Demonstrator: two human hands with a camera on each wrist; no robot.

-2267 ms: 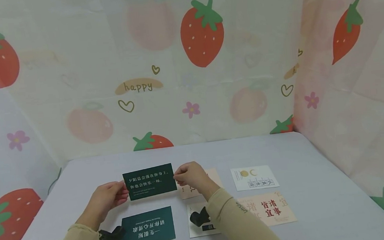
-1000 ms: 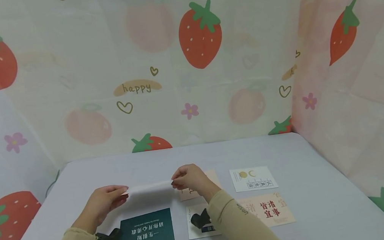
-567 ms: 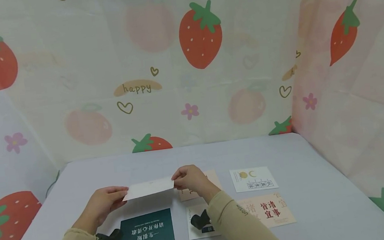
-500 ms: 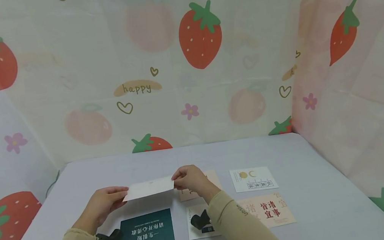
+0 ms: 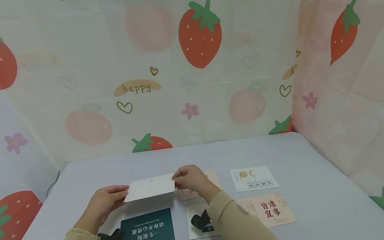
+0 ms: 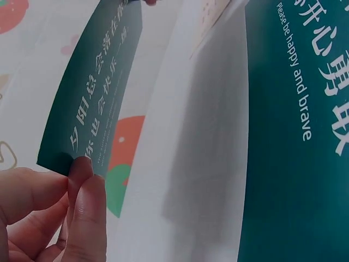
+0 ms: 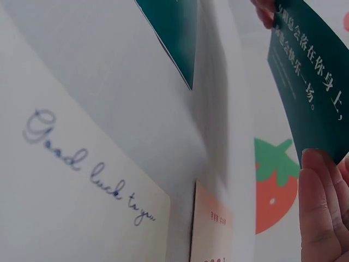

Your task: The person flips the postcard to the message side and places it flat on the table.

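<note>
Both hands hold one card (image 5: 150,187) up over the table, its white back toward the head camera. My left hand (image 5: 104,202) pinches its left end between thumb and fingers, and my right hand (image 5: 191,179) pinches the right end. From the wrists, the card's dark green printed face (image 6: 95,82) shows, with white Chinese lettering. Below it on the table lies another green card (image 5: 146,232), lettering upside down in the head view. A cream card reading "Good luck to you" (image 7: 87,164) sits under the right wrist, partly hidden by the forearm in the head view.
A pink card (image 5: 212,179) lies behind the right hand, partly covered by it. Further right are a white card with a sun and moon (image 5: 253,178) and a pink card with red characters (image 5: 272,210). A strawberry-printed curtain (image 5: 207,95) encloses the white table (image 5: 322,200).
The held card has been turned over: its green face pointed at the head camera earlier, then it stood edge-on, and now its white back shows. Both hands keep their grip.
</note>
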